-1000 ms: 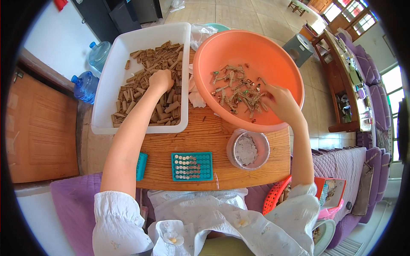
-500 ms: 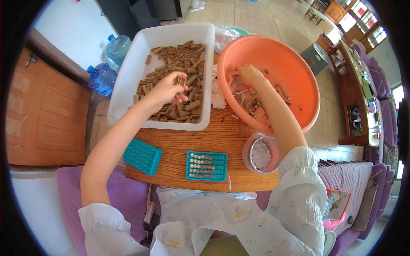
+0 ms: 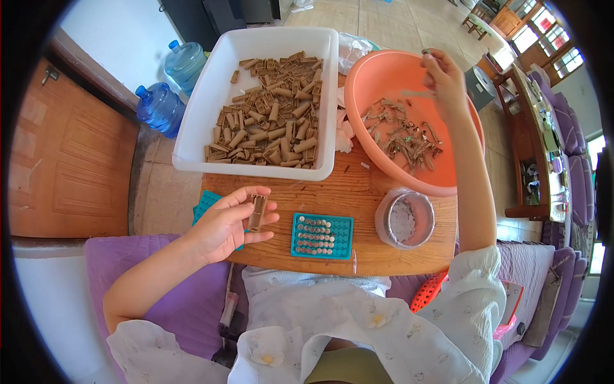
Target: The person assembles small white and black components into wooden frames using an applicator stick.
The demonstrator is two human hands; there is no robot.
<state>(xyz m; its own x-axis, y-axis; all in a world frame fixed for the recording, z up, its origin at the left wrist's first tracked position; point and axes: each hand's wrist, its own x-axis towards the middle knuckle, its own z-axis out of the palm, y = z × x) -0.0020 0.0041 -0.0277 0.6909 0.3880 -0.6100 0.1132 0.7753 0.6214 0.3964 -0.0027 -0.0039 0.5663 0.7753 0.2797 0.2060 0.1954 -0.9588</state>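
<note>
both hands grip: left hand (image 3: pixel 224 227) a brown clip (image 3: pixel 257 212), right hand (image 3: pixel 441 73) something too small to identify

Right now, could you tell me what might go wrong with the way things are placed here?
The orange basin overhangs the wooden table's far right edge, so leaning on it may tip it. The left hand pinches the brown piece lightly; it could slip. The open round container stands beside the right forearm and might be knocked.
</note>
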